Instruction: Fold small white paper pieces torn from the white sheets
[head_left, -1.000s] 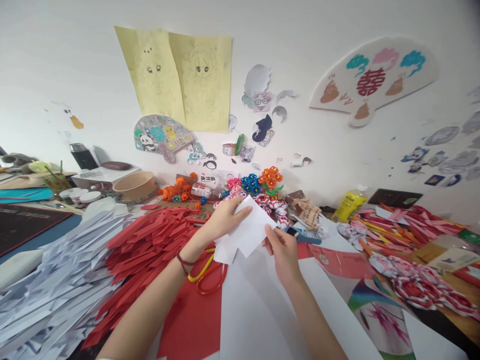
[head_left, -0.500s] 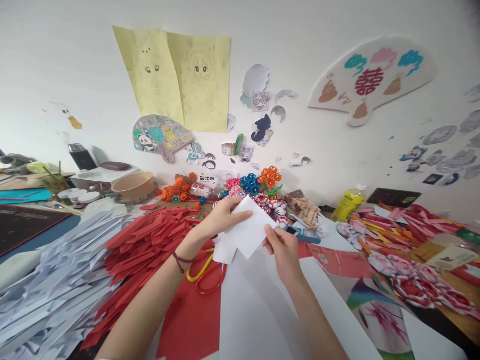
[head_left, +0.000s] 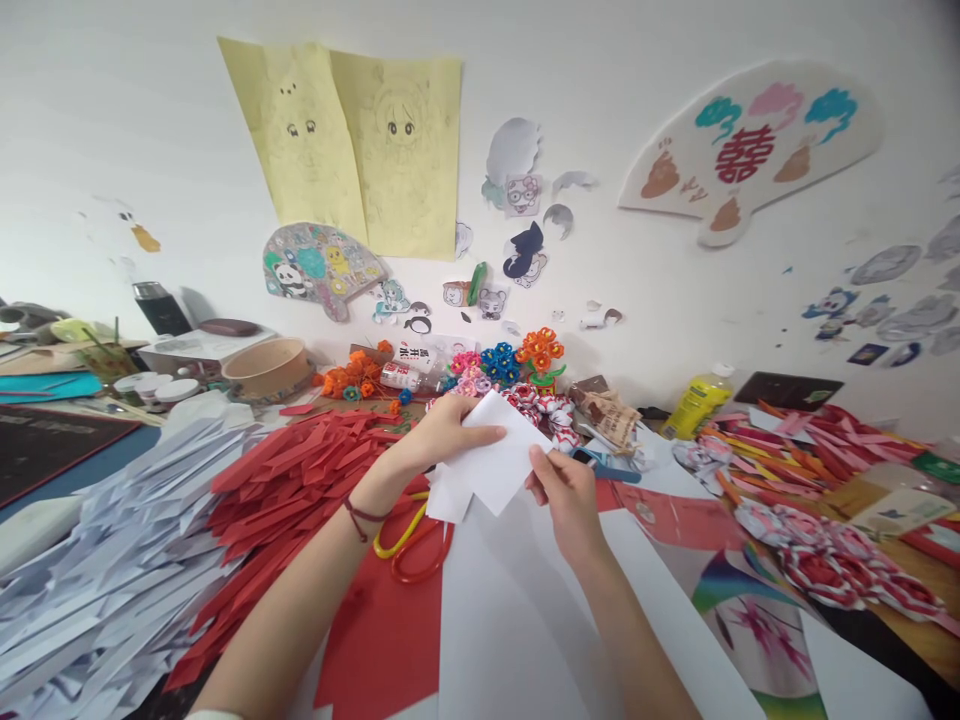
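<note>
Between my hands is a folded piece of white paper (head_left: 499,460), held above the table. My left hand (head_left: 454,435) grips its upper left side, thumb lying across the top face. At the right corner, my right hand (head_left: 562,485) pinches the paper between thumb and fingers. Another white flap (head_left: 450,495) sticks out at the lower left; whether it is part of the same sheet I cannot tell. Below my left wrist lie scissors with yellow and red handles (head_left: 424,555), their blades hidden. A large white sheet (head_left: 517,620) spreads beneath my hands, beside red paper (head_left: 386,640).
Heaps of folded white strips (head_left: 127,570) and red strips (head_left: 292,490) cover the left side. Small orange flowers (head_left: 352,378), a yellow bottle (head_left: 697,402) and a round tan container (head_left: 266,368) stand toward the wall. Pink and orange strips (head_left: 810,450) lie at the right.
The view has shifted very slightly. Both hands keep the same hold on the folded paper, with no clear movement of it.
</note>
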